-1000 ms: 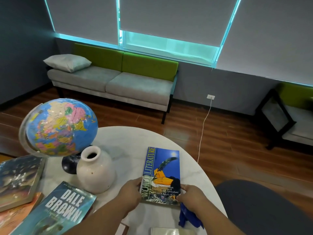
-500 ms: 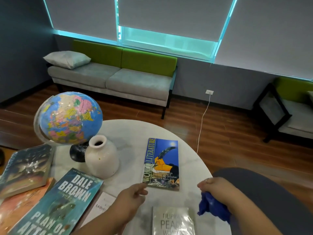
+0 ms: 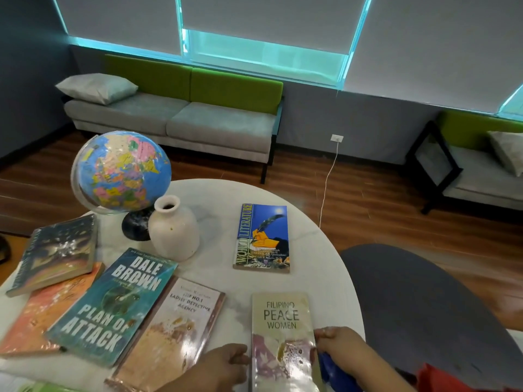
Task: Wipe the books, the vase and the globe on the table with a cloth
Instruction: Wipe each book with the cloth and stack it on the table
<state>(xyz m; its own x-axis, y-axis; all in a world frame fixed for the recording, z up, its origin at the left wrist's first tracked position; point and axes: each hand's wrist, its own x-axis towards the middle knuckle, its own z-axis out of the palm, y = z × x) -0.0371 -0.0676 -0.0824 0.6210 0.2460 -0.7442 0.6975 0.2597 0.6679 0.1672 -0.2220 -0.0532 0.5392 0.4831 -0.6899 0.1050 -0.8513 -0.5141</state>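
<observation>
The left hand (image 3: 223, 363) and right hand (image 3: 338, 343), which also grips a blue cloth (image 3: 335, 373), hold the near Filipino Peace Women book (image 3: 283, 335), just right of the Detective Agency book (image 3: 172, 332).

White round table (image 3: 215, 193), globe (image 3: 121, 171), white vase (image 3: 174, 230), World Literature book (image 3: 263, 239), Peace Women book (image 3: 283, 321), overlapping paperbacks (image 3: 113, 306) left

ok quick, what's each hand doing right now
Left hand: at the left edge of the Filipino Peace Women book; grip cannot be told.
Right hand: holds the blue cloth, fingers at the book's right edge.
</observation>
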